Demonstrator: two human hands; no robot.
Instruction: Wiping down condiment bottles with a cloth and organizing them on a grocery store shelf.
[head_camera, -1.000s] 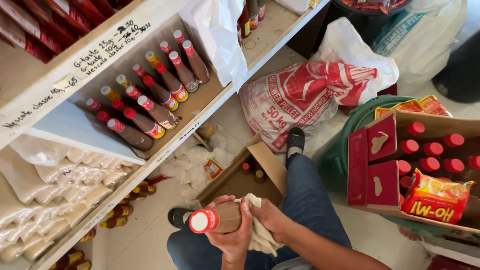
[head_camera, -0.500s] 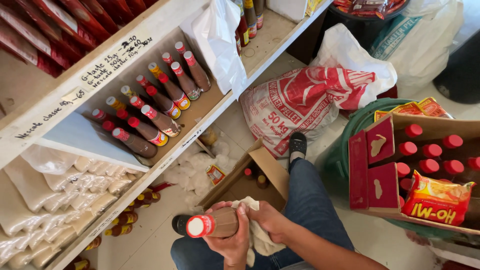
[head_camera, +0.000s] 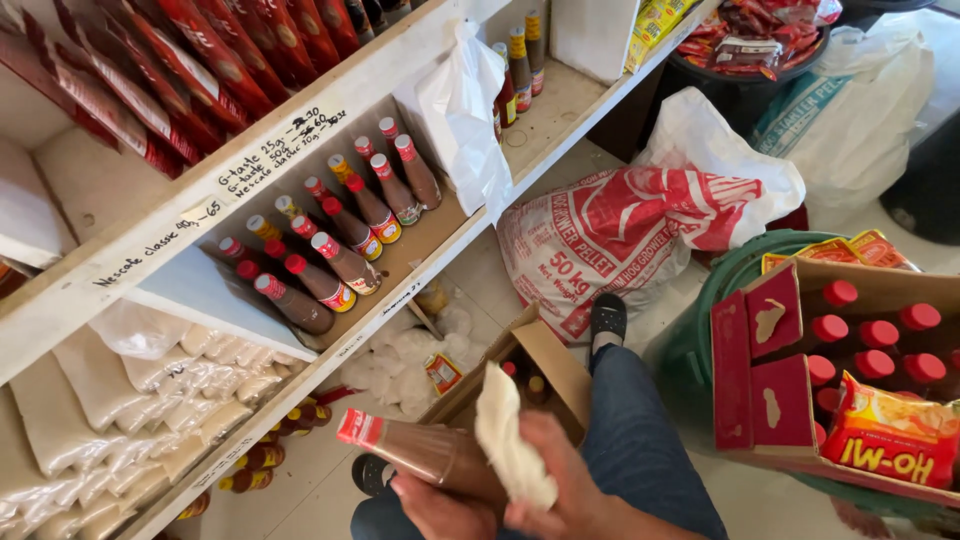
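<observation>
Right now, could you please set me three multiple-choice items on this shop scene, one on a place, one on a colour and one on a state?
1. Where do the brown sauce bottles with red caps lie?
A. on the white shelf
B. in the green bin
C. on the floor tiles

2. What colour is the cloth in the right hand?
A. blue
B. white
C. black

3. How is the bottle in the left hand held?
A. upright, cap up
B. tilted on its side, cap to the left
C. cap pointing straight down

Answers:
1 A, since they lie in rows on the shelf board.
2 B, since the rag against the bottle is plainly white.
3 B, since its red cap points left while the hand grips the body.
</observation>
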